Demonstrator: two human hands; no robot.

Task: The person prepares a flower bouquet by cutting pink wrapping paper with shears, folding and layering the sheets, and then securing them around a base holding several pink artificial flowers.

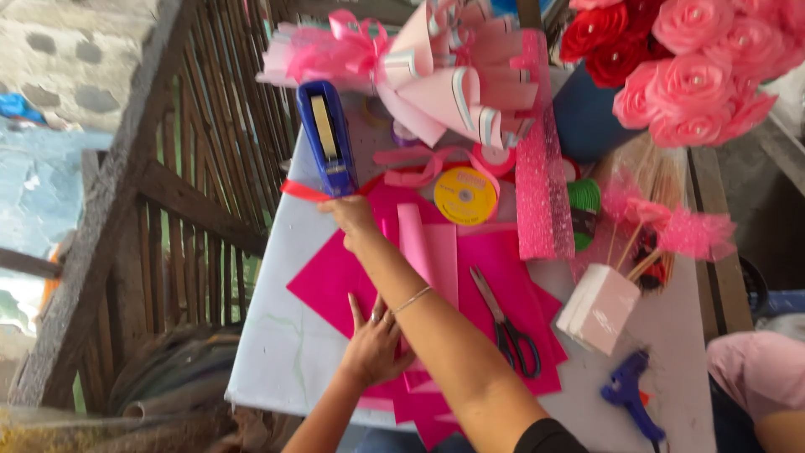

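Note:
My right hand (pixel 352 216) reaches across the table to a blue stapler (pixel 327 138) and pinches a red ribbon strip (pixel 303 191) at the stapler's near end. My left hand (pixel 373 342) lies flat, fingers apart, on a stack of hot-pink paper sheets (pixel 331 281) spread over the white table (pixel 277 335). A lighter pink folded strip (pixel 423 247) lies on the sheets beside my right forearm, which wears a thin bracelet. Black-handled scissors (pixel 506 325) rest on the pink paper to the right of that arm.
Beyond the sheets lie a yellow ribbon spool (pixel 465 195), a green spool (pixel 584 201), pink glitter mesh (pixel 541 193) and a pink wrapped bouquet (pixel 436 75). Red and pink roses (pixel 688 67), a white foam block (pixel 599 306) and a blue glue gun (pixel 631 394) sit right. A wooden fence (pixel 184 193) runs along the left.

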